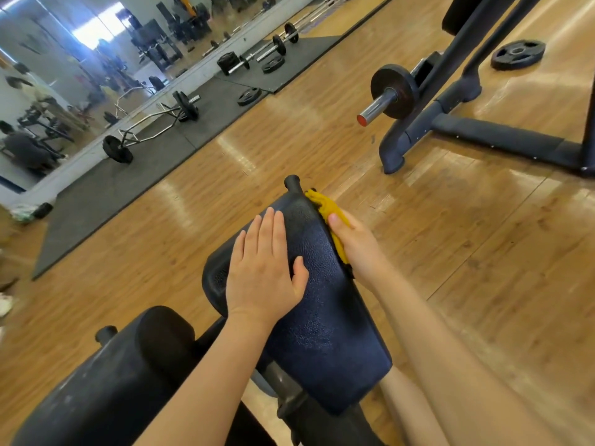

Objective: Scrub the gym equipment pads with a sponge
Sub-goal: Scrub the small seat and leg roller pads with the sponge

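Observation:
A dark blue textured pad (325,317) of a gym machine slopes away from me at the centre. My left hand (264,268) lies flat on its upper left part, fingers straight and together. My right hand (354,243) holds a yellow sponge (325,204) against the pad's right edge, thumb on top; its other fingers are hidden behind the pad. A black knob (292,182) sticks up at the pad's far end.
A black roller pad (128,375) sits at lower left. A dark machine frame (476,130) with a loaded bar end (389,94) stands at right. Barbells and weight plates (251,59) lie on grey mats (128,188) by a wall mirror. Wood floor surrounds me.

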Demonstrator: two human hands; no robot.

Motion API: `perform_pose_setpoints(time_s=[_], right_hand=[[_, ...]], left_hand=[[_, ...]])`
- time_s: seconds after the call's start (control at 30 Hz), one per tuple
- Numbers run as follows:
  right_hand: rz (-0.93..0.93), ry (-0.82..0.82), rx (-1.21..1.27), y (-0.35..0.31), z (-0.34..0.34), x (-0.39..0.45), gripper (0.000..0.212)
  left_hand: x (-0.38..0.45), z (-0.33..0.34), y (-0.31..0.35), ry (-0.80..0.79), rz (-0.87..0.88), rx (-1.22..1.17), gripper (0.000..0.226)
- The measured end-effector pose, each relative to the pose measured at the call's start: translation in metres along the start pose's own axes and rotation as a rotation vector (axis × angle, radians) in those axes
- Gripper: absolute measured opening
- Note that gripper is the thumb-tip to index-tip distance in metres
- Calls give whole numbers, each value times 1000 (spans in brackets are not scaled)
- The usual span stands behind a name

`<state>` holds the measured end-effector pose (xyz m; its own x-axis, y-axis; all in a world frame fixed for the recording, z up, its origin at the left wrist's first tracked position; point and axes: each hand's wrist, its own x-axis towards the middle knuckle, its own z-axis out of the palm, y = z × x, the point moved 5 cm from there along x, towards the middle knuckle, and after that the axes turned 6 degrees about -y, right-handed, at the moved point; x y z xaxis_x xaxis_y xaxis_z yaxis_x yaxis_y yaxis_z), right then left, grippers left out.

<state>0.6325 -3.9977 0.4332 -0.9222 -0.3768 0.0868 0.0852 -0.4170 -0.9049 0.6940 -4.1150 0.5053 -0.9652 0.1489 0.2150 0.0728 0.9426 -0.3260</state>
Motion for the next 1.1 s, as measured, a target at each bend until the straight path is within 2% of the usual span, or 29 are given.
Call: perform_pose_setpoints(time_s=[0.23,0.27,0.33,0.37,0.4,0.47,0.5,0.6,0.67,0.83,0.97,1.1], right_hand=[[105,148,-88,59,-31,-86,25],[130,166,-75,62,-33,-92,30],[154,206,-26,62,-40,-90,61],[144,246,-5,59,-45,-81,69],[128,280,11,53,-47,-68,61],[70,286,66,29,-42,-36,29],[41,259,91,16,-35,-16,24],[-62,52,81,-16,0,18,31],[-72,-9,78,-16,13,23,35],[57,56,81,23,-5,-31,26],[97,197,-6,61,-25,-84,26],[103,129,80,62,-26,-70,37]], left_hand=[[0,-2,0,-2,4,16,70],[0,-2,0,2,6,14,70],[0,-2,0,7,6,19,69],[0,-2,0,7,4,20,69],[0,-2,0,8,4,20,69],[0,-1,0,11,8,16,69],[0,-1,-1,13,9,14,69],[0,1,-1,18,10,-1,69],[1,2,-1,23,10,0,70],[0,1,-1,39,18,9,69],[0,-1,1,48,20,19,68],[0,0,1,43,17,16,69]])
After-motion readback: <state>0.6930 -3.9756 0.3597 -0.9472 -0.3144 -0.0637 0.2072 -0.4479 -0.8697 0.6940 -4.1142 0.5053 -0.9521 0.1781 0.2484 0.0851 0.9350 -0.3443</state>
